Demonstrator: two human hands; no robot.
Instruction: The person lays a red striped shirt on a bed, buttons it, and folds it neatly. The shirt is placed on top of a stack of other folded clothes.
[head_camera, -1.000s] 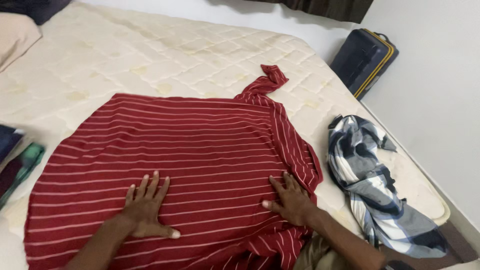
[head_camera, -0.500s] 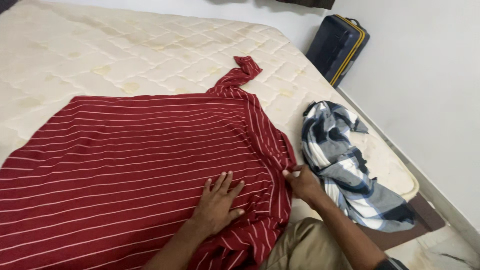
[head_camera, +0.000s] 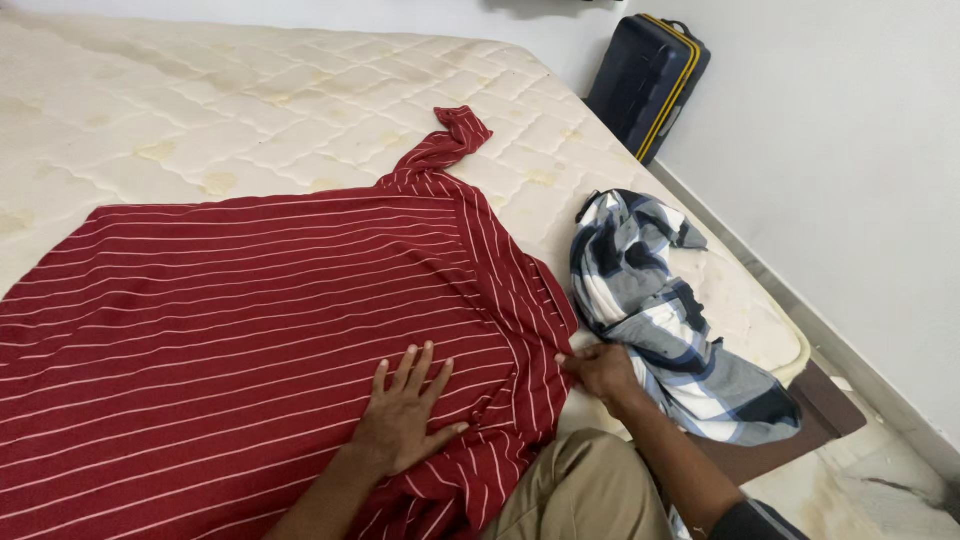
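- Head view: left hand (head_camera: 402, 420) flat, fingers spread, pressing red striped shirt (head_camera: 250, 330).
- Right hand (head_camera: 598, 368) pinching shirt edge beside checked cloth (head_camera: 665, 320).
- Best pulled taut, smooth.

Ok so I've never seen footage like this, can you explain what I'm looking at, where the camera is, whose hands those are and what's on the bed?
The camera sits on a person's head and looks down, so the two bare hands are that person's own. There is no machine here. They lean over a bare quilted mattress. Spread flat on it is a red shirt with thin white stripes, one sleeve twisted at the far end. The left hand lies flat on the shirt, fingers spread. The right hand pinches the shirt's right edge. Beside it lies a crumpled blue, white and grey checked cloth. A dark suitcase with yellow trim stands against the wall beyond the bed.
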